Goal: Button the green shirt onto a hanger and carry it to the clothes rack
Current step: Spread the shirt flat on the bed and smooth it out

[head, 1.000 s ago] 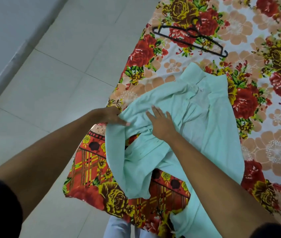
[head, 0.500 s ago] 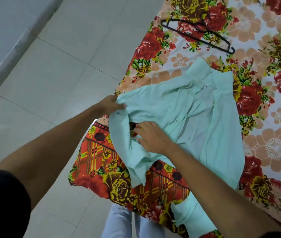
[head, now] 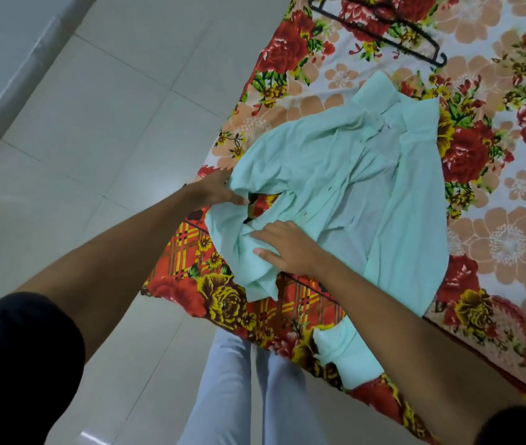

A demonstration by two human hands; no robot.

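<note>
The pale green shirt [head: 345, 184] lies crumpled on the flowered bedsheet [head: 496, 239], collar toward the far side, one sleeve hanging over the bed's near edge. My left hand [head: 213, 191] pinches the shirt's left edge near the bed's border. My right hand [head: 287, 245] rests palm down on a bunched fold at the shirt's lower left, fingers spread. A black plastic hanger [head: 380, 24] lies on the sheet beyond the shirt, apart from both hands.
The bed's edge runs diagonally from upper centre to lower right. White tiled floor [head: 94, 123] fills the left side, with a wall base at far left. My legs in light trousers [head: 242, 390] stand against the bed.
My right hand has slid from the shirt's middle down to its lower-left fold. My left hand keeps hold of the left edge. The shirt is pulled flatter.
</note>
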